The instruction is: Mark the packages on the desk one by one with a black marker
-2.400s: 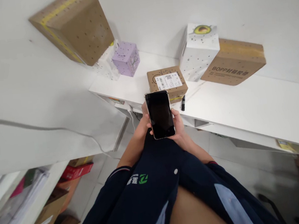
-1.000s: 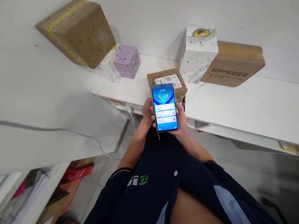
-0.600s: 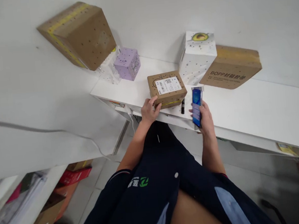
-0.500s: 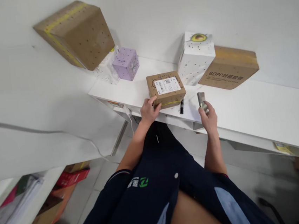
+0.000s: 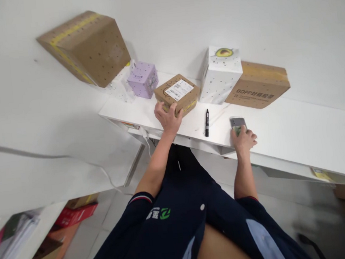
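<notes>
On the white shelf-table, my left hand (image 5: 169,118) grips the near side of a small brown cardboard box (image 5: 192,99) with a white shipping label on top, its fingers bent against the front face. The box sits at an angle. My right hand (image 5: 243,139) is on a grey phone (image 5: 237,121), which lies about flat near the table's front edge; the fingers cover its lower part, where a greenish patch shows. Between both hands lies a black marker pen (image 5: 207,123), touched by neither.
A purple box (image 5: 143,79) and a large taped carton (image 5: 88,48) are at the left. Behind the marker stand a white avocado box (image 5: 220,74) and a brown BOPP tape carton (image 5: 256,84). A grey cable (image 5: 40,153) hangs at the left.
My left hand has pushed the brown box back and left, turning it. My right hand has lowered the phone from a tilted hold to about flat on the table. The marker now shows fully.
</notes>
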A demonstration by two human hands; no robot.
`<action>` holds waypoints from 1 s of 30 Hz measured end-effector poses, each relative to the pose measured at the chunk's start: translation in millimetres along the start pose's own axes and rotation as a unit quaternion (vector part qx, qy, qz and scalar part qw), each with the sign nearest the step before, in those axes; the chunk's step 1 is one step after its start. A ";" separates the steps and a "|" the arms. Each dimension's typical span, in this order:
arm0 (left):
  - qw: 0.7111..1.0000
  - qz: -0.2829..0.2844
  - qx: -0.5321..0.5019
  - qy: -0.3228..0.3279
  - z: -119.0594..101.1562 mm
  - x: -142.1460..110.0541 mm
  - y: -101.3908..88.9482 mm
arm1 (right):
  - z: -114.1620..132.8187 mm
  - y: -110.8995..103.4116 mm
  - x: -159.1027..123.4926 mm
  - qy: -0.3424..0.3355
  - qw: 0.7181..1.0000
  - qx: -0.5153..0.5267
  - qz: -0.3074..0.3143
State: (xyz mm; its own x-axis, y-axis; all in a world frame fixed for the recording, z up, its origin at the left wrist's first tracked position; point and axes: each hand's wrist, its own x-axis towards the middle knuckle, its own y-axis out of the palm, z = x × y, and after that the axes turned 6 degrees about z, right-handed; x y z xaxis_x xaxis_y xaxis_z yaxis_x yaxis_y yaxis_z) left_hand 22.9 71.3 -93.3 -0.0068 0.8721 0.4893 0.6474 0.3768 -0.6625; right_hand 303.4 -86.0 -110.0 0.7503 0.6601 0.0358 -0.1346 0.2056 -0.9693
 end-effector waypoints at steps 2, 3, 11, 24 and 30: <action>1.000 0.004 0.004 -0.003 -4.2 12.6 4.6 | 3.0 5.7 0.8 -0.018 0.999 0.017 -0.037; 1.000 0.009 0.003 -0.006 -6.7 18.2 8.3 | 6.6 9.7 0.5 -0.044 0.997 0.031 -0.053; 0.992 0.097 -0.064 0.048 -28.3 53.1 47.7 | 69.6 46.5 -24.7 -0.303 0.946 0.115 0.013; 0.964 0.123 -0.231 -0.036 22.4 125.4 75.1 | 83.6 45.4 -37.7 -0.326 0.944 0.045 0.031; 0.970 0.168 -0.173 0.024 -1.9 133.7 88.7 | 84.5 42.3 -38.1 -0.321 0.944 0.063 0.033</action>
State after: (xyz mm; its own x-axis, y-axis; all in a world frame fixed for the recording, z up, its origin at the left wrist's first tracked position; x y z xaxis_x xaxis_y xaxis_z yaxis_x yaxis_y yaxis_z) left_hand 80.9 220.7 -85.5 0.2789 0.9090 0.3096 0.8243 -0.0613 -0.5628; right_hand 214.4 -41.4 -131.9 0.1960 0.9682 0.1558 -0.2738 0.2066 -0.9393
